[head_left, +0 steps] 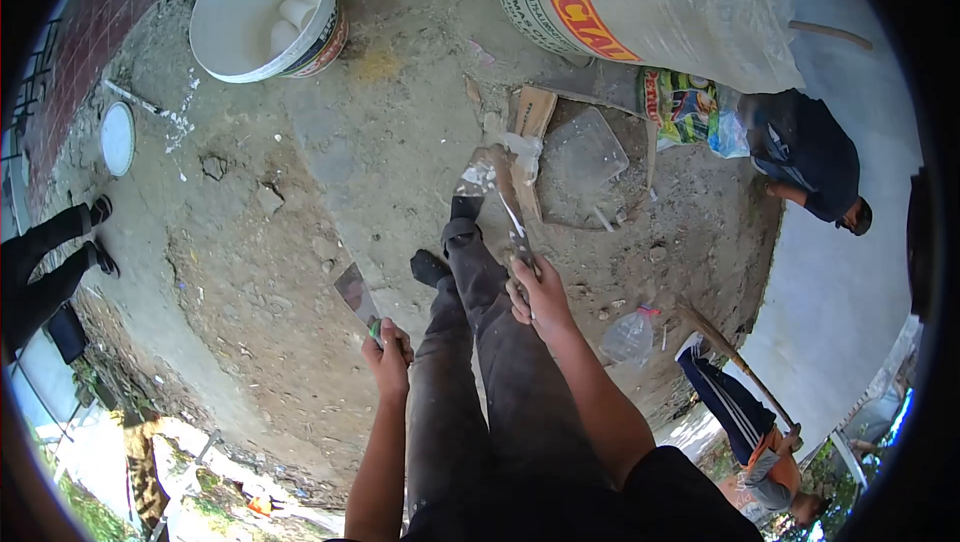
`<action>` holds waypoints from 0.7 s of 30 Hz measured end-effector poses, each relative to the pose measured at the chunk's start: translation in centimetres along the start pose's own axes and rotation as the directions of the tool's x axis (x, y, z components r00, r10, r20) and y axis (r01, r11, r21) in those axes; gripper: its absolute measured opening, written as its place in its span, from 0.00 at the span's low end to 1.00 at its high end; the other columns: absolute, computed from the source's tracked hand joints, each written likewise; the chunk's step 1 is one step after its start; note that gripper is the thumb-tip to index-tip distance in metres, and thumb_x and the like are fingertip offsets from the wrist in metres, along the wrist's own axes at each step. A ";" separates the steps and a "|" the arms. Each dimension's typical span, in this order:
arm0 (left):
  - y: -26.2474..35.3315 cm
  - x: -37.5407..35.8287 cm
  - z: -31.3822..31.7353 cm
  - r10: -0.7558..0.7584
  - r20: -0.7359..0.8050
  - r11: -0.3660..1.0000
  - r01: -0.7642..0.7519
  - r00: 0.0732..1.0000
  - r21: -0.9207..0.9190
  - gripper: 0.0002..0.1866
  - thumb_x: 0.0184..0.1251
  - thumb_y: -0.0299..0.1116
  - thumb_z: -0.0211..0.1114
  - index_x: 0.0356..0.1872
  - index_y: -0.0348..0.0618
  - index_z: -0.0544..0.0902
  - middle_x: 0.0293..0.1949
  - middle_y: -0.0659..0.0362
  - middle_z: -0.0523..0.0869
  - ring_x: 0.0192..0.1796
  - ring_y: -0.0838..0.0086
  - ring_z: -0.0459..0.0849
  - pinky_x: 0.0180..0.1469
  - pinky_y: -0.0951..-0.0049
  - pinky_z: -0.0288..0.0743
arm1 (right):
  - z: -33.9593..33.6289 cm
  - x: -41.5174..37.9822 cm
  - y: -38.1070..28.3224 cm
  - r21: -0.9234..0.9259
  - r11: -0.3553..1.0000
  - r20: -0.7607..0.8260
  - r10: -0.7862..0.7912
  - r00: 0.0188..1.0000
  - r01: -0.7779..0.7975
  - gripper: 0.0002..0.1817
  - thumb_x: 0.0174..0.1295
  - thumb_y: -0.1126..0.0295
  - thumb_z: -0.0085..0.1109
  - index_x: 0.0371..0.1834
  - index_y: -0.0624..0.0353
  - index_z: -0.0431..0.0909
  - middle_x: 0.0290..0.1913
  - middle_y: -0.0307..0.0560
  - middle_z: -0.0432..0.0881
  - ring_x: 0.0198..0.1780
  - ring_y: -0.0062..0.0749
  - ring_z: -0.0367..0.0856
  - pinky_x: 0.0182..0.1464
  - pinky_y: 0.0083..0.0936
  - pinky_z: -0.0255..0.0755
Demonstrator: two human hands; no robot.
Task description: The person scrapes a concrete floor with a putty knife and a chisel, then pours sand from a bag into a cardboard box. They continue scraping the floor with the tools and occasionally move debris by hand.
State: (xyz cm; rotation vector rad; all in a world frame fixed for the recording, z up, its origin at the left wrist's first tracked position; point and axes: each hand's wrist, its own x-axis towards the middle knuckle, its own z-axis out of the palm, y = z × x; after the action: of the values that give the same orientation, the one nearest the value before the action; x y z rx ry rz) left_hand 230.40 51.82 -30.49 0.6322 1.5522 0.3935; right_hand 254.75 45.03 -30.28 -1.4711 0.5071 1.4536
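Observation:
My left hand (pixel 391 354) is closed round the green handle of a putty knife (pixel 353 292). Its flat metal blade points up and away from me over the bare ground. In my right hand (pixel 540 294) is a trowel (pixel 484 174), gripped by its handle. White material is smeared on the trowel's blade, which appears over my right foot. Just beyond the trowel lie a torn cardboard strip (pixel 535 112) and a clear plastic sheet or tub (pixel 585 150) on the dirt.
A white bucket (pixel 215 52) holding pale rolls stands far left. A large printed sack (pixel 660 2) and a green printed bag (pixel 680 107) are far right. One person (pixel 815 152) bends nearby; another (pixel 770 472) holds a long-handled tool (pixel 740 362). Someone's legs (pixel 45 267) are at left.

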 end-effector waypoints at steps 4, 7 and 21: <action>2.1 1.8 3.2 0.009 -0.009 0.995 -0.010 1.000 -0.099 0.19 0.78 0.46 0.52 0.27 0.46 0.68 0.16 0.63 0.70 0.13 0.82 0.63 0.16 0.79 0.58 | 1.8 10.5 -1.4 -0.426 0.891 -0.001 -0.177 0.984 0.160 0.11 0.69 0.62 0.54 0.45 0.58 0.70 0.27 0.46 0.77 0.18 0.26 0.75 0.17 0.25 0.66; 3.1 4.4 5.8 0.015 0.010 0.972 -0.012 1.000 -0.234 0.18 0.78 0.44 0.51 0.28 0.45 0.69 0.17 0.62 0.71 0.15 0.81 0.64 0.17 0.79 0.59 | -0.3 21.3 -1.3 -0.935 0.258 0.034 -0.622 0.783 0.245 0.25 0.67 0.51 0.55 0.49 0.66 0.73 0.36 0.61 0.84 0.39 0.56 0.84 0.41 0.44 0.77; -3.7 12.2 9.4 -0.193 0.024 0.915 0.189 0.981 -0.357 0.20 0.78 0.44 0.52 0.26 0.44 0.68 0.17 0.61 0.71 0.14 0.81 0.64 0.16 0.79 0.57 | 2.7 38.1 -14.7 -0.981 -0.025 -0.120 -0.705 0.699 -0.193 0.21 0.69 0.51 0.51 0.47 0.60 0.75 0.41 0.59 0.85 0.48 0.54 0.84 0.48 0.47 0.76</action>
State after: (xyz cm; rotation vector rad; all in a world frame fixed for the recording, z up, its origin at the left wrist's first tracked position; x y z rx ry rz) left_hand 239.14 55.19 -43.24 0.1918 1.4881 0.5162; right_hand 273.14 66.27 -59.97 -3.0820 -0.8077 0.6937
